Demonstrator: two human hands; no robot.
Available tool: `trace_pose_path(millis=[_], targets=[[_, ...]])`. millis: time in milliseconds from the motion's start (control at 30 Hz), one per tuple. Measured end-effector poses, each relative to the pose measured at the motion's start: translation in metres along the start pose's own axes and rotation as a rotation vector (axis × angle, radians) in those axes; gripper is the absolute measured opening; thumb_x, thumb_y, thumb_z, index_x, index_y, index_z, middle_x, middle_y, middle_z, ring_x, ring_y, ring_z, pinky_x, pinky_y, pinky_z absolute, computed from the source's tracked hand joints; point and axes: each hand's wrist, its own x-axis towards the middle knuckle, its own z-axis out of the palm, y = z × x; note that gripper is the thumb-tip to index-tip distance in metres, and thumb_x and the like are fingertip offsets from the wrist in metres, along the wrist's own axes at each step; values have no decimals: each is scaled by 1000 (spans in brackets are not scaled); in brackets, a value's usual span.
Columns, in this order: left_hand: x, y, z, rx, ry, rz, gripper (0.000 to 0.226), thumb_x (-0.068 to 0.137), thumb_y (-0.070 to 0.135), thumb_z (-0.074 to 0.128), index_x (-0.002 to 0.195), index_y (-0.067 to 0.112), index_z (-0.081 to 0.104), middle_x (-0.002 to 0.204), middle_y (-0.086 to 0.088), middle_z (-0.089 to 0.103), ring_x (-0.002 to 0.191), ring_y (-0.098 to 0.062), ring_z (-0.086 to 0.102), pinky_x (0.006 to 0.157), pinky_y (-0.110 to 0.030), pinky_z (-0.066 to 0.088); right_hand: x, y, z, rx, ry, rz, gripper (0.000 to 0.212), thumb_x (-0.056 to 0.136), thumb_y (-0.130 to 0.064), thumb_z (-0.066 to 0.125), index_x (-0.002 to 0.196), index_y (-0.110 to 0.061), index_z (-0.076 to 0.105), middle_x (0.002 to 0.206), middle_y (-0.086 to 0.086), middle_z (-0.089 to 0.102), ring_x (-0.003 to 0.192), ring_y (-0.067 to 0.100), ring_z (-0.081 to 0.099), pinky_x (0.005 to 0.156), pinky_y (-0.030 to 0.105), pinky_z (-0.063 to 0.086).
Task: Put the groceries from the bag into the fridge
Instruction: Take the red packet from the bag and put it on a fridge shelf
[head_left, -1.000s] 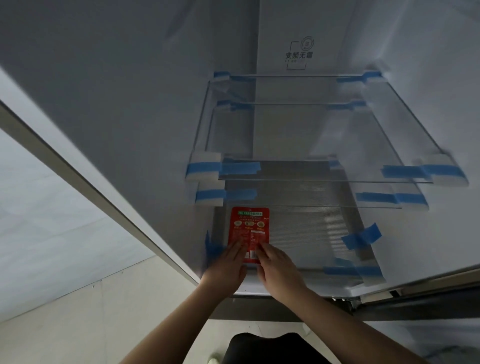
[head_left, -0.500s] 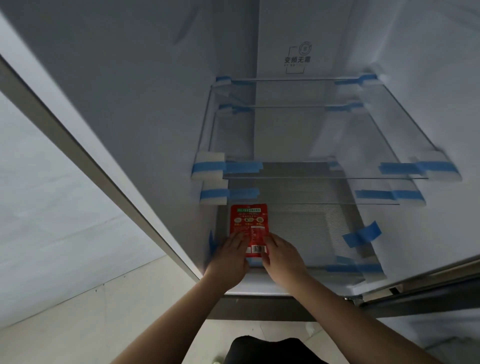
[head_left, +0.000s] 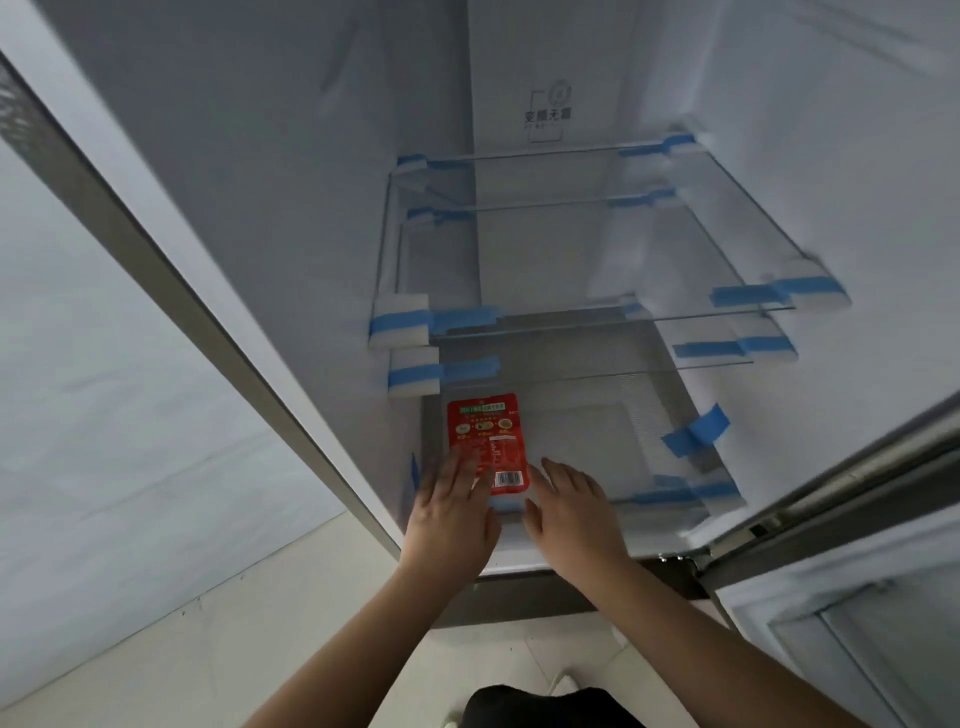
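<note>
A flat red packet (head_left: 487, 435) with a green label strip and a barcode lies on the bottom glass shelf (head_left: 597, 447) of the open fridge, at its left front. My left hand (head_left: 451, 512) rests flat with its fingertips on the packet's lower left corner. My right hand (head_left: 569, 506) sits just right of the packet with spread fingers, apart from it. The grocery bag is out of view.
Two more glass shelves (head_left: 597, 312) hang above, held with white foam blocks and blue tape (head_left: 696, 436). The fridge's left wall (head_left: 260, 208) and outer edge run diagonally past my left arm. The open door (head_left: 857, 597) is at the lower right. Pale floor lies below.
The packet has slid a little deeper onto the shelf. My right hand has come off it and spread open; my left fingertips still touch it.
</note>
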Motion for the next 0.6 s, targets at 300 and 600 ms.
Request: trace_pose_path(millis=[300, 600], targets=[[-36, -14, -6, 42, -31, 170, 64, 96, 50, 15, 151, 24, 33, 160, -4, 30, 151, -26, 13, 121, -51, 6, -55, -41, -7, -149, -32, 148, 61, 96, -47, 18, 150, -21, 27, 157, 10, 29, 144, 30, 28, 116, 49, 17], [-66, -11, -5, 48, -41, 416, 62, 99, 52, 10, 155, 27, 22, 164, -1, 17, 150, -24, -4, 121, -51, -3, -125, -70, -5, -124, 72, 363, 55, 95, -42, 28, 138, -14, 50, 143, 13, 50, 132, 31, 46, 107, 53, 38]])
